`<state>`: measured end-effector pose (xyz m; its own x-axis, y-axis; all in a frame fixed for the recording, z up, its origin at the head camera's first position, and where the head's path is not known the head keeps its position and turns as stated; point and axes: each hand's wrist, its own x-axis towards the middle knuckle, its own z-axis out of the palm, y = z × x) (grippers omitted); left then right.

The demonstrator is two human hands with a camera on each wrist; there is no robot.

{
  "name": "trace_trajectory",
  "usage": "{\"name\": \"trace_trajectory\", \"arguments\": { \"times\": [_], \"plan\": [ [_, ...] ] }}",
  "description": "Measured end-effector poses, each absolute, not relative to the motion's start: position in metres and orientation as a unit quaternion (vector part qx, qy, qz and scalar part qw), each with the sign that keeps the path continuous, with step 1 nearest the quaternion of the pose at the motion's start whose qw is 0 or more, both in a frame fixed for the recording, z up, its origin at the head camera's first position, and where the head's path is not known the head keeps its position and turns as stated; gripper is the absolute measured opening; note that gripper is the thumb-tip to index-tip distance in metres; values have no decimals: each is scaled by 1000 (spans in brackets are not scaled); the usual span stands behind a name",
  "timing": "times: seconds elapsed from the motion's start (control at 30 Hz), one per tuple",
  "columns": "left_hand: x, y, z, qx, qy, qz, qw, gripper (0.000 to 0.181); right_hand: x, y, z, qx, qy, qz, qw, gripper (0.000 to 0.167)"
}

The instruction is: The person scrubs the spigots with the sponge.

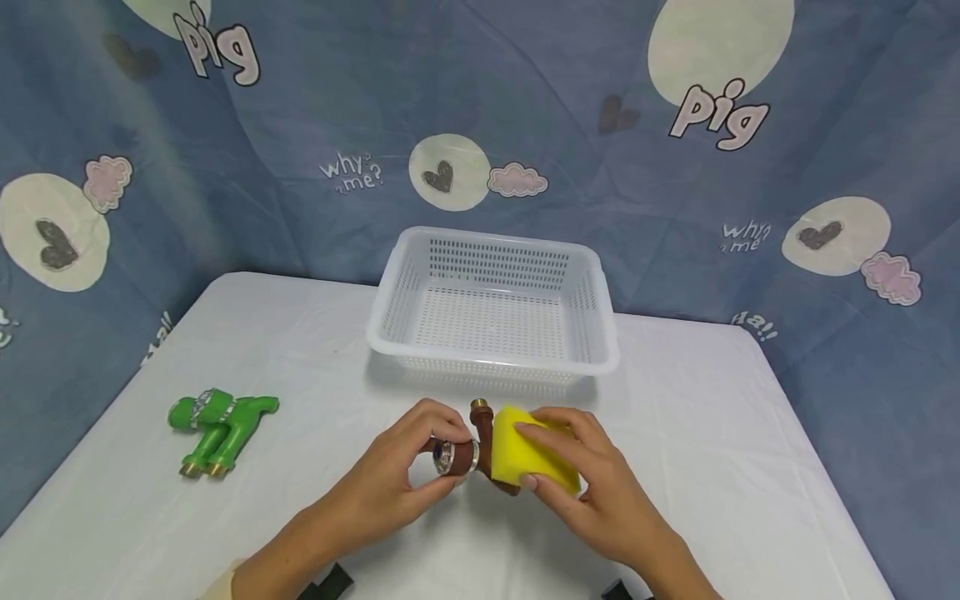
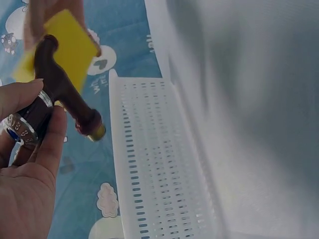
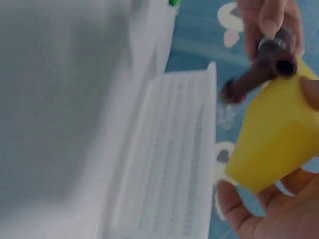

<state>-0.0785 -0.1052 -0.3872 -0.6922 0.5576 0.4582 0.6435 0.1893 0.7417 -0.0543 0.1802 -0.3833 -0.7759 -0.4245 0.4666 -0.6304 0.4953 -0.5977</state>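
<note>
In the head view my left hand (image 1: pixel 397 471) grips a brown tap (image 1: pixel 483 437) by its thick end, which has silver bands; a brass tip shows on one of its branches. My right hand (image 1: pixel 592 475) holds a yellow sponge (image 1: pixel 525 454) between thumb and fingers, up against the tap's branches. The left wrist view shows the tap (image 2: pixel 62 84) with the sponge (image 2: pixel 75 45) behind it. In the right wrist view the sponge (image 3: pixel 276 134) sits in the fingers beside the tap (image 3: pixel 254 77).
A white perforated basket (image 1: pixel 495 362) stands behind the hands on the white-covered table (image 1: pixel 712 458). To the left lies a green tap (image 1: pixel 225 425) with brass tips. A blue printed cloth (image 1: pixel 315 100) hangs behind the table.
</note>
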Motion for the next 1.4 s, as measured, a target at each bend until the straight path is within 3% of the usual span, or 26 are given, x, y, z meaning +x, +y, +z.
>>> {"name": "trace_trajectory", "arguments": {
  "times": [0.17,0.43,0.87,1.4],
  "plan": [
    [-80,-106,-388,-408,-759,-505,58,46,-60,188,-386,265,-885,363,122,53],
    [-82,-107,-388,-406,-759,-497,110,55,-60,191,-383,284,-868,389,121,57],
    [-79,-108,-385,-375,-780,-488,110,54,-59,188,-385,292,-868,378,135,68],
    [-79,-106,-385,-362,-768,-524,66,54,-56,185,-383,310,-857,381,157,62]
  ]
}}
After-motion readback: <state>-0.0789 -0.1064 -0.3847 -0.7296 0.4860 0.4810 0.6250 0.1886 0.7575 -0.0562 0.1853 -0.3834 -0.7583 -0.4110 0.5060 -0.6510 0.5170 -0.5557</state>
